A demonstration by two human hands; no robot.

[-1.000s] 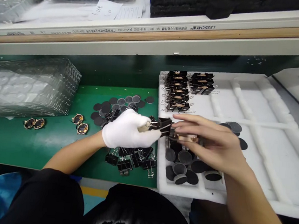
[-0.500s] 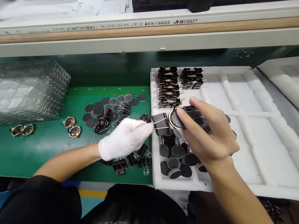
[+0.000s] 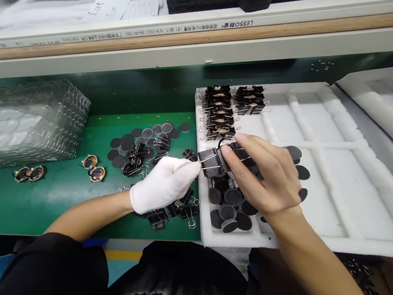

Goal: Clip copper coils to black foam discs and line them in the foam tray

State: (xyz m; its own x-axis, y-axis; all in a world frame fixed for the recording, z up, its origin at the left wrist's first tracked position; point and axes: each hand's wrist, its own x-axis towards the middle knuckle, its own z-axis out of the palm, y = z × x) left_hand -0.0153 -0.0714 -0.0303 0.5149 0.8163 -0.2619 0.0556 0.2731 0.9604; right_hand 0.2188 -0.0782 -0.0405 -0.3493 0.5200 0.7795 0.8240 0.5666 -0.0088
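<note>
My left hand (image 3: 165, 184), in a white glove, pinches the wire handles of a black binder clip (image 3: 209, 162). The clip's mouth points right and meets the edge of a gold-rimmed round piece, which looks like one side of a pair of glasses (image 3: 221, 145). Bare-fingered, my right hand (image 3: 266, 177) grips these glasses, with thumb and fingers around them. A second black clip (image 3: 246, 154) sits under its fingers, partly hidden. Both hands are above the left side of a white foam tray (image 3: 320, 196). Dark round discs (image 3: 233, 197) lie in the tray below them.
Rows of clipped glasses (image 3: 219, 108) stand at the tray's back left. Loose grey discs (image 3: 147, 133) and binder clips (image 3: 157, 215) cover part of the green table (image 3: 72, 205). Two folded sunglasses (image 3: 29, 174) lie left, near stacked clear plastic trays (image 3: 28, 122). A ledge (image 3: 178, 48) runs behind.
The binder clip has come over the near side of the round rim, which now hides behind it. My right hand has shifted slightly left; my left hand has hardly moved.
</note>
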